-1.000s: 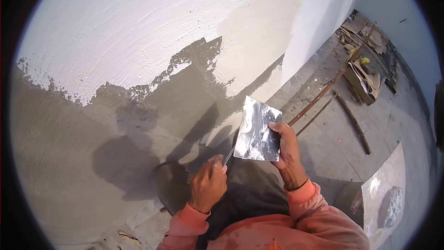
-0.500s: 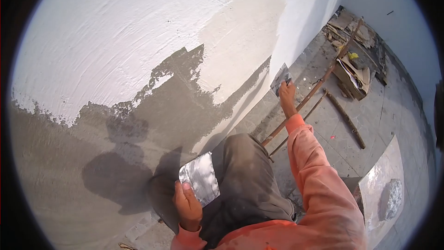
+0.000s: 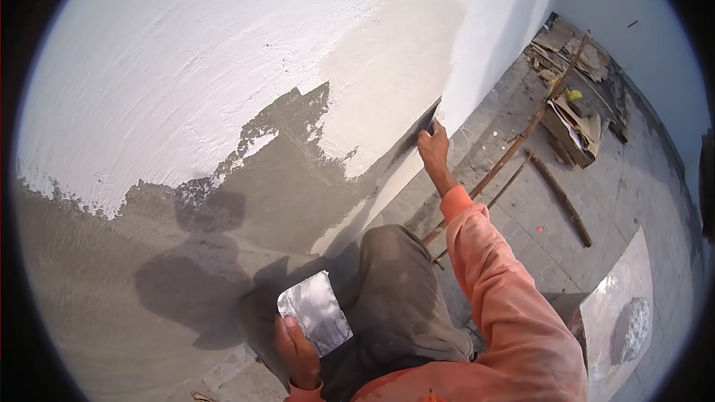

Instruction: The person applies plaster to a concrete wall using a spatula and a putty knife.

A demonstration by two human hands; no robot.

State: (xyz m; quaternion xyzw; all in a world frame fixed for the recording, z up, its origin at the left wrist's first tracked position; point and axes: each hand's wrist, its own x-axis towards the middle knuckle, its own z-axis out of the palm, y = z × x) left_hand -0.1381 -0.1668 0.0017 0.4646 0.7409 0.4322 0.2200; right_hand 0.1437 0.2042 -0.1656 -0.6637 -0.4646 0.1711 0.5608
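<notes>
My left hand [image 3: 297, 351] grips a flat, shiny metal scraper plate [image 3: 319, 314] by its near corner, thumb on top, above my lap. With my right arm stretched out, my right hand [image 3: 435, 152] is closed on a putty knife [image 3: 430, 115], which is turned nearly edge-on at the lower part of the wall [image 3: 186, 52]. Its handle is mostly hidden by the fingers. White putty covers the upper wall, and a damp cream patch [image 3: 395, 67] lies beside the blade. Bare grey plaster [image 3: 290, 179] shows below.
A long wooden pole [image 3: 514, 149] leans over the tiled floor, with a shorter stick [image 3: 558, 197] near it. Cardboard scraps [image 3: 577, 130] lie in the far corner. At right, a board [image 3: 603, 305] carries a lump of putty [image 3: 631, 331].
My right hand has moved left and slightly down, bringing the putty knife from beyond the wall's lower edge onto the wall. The left hand's plate has shifted slightly left and down.
</notes>
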